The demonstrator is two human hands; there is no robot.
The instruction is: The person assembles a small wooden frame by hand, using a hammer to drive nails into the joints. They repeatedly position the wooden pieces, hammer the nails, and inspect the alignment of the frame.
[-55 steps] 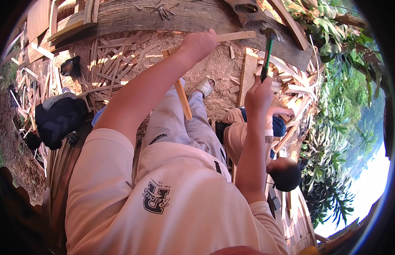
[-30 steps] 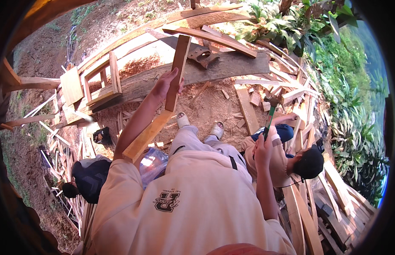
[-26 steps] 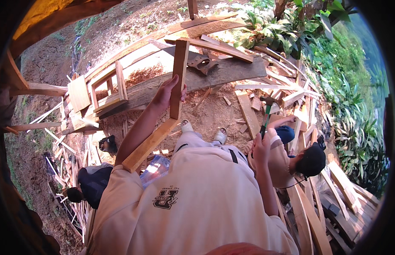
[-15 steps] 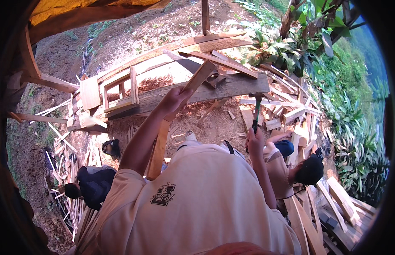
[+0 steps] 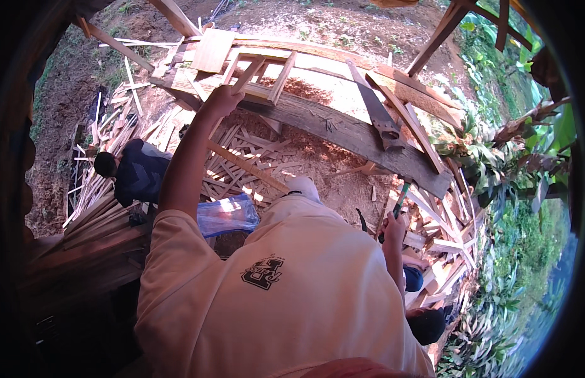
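Note:
My left hand (image 5: 224, 102) is closed around a narrow wooden board (image 5: 249, 72), raised over the left part of the workbench. The board's upper end overlaps a small wooden frame (image 5: 281, 79) in the view; I cannot tell whether they touch. Low on the right, my right hand (image 5: 393, 228) grips a hammer (image 5: 401, 196) by its green and black handle. The hammer's head is hard to make out against the bench edge. A handsaw (image 5: 375, 113) lies on the thick bench plank (image 5: 349, 140). Several small dark pieces, perhaps nails (image 5: 328, 121), lie left of the saw.
One person in dark clothes (image 5: 141, 173) is at the left; another, in a dark cap (image 5: 426, 324), is at the lower right. Wood offcuts (image 5: 239, 154) cover the ground below the bench. A clear plastic bag (image 5: 226, 215) lies beside me. Wooden posts (image 5: 437, 38) stand beyond.
My left hand has carried the board leftward from near the saw to the wooden frame. My right hand still holds the hammer, now lower. The whole view has turned.

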